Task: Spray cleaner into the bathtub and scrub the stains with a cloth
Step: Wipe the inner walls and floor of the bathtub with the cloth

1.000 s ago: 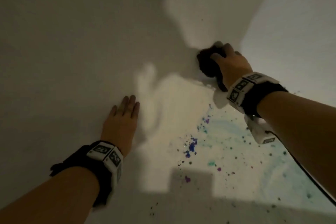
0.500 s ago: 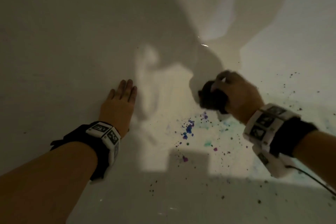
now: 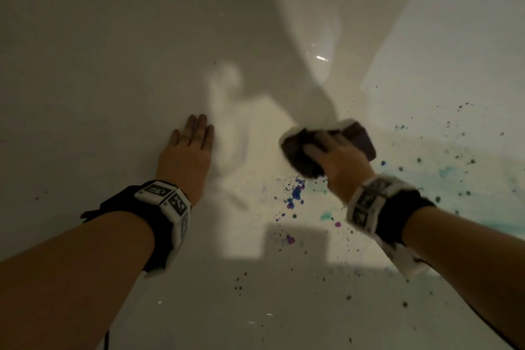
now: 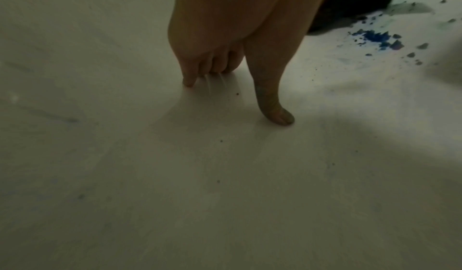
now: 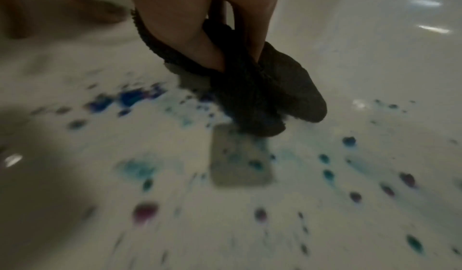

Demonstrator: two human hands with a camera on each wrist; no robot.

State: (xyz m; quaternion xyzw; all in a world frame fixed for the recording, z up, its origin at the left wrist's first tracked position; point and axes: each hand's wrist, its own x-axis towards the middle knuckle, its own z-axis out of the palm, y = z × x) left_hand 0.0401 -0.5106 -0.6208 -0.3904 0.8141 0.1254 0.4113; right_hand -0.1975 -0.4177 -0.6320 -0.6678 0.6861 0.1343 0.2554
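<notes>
My right hand [image 3: 329,150] grips a dark wadded cloth [image 3: 360,138] and holds it against the white bathtub floor [image 3: 255,278], just above a cluster of blue and purple stains [image 3: 295,196]. In the right wrist view the cloth [image 5: 275,100] bulges out past my curled fingers, with blue, teal and purple spots [image 5: 130,96] around it. My left hand [image 3: 190,148] lies flat with straight fingers on the tub's left wall [image 3: 99,94]. In the left wrist view the left hand [image 4: 237,88] has its thumb and fingertips touching the white surface.
Teal smears and dark specks [image 3: 454,173] spread across the tub floor to the right. More dark specks [image 3: 240,284] lie nearer me. A black cable [image 3: 488,324] trails from my right wrist. No spray bottle shows in any view.
My right hand has dragged the cloth from the far tub wall back toward me, down to the edge of the blue stains. My left hand stays planted in place.
</notes>
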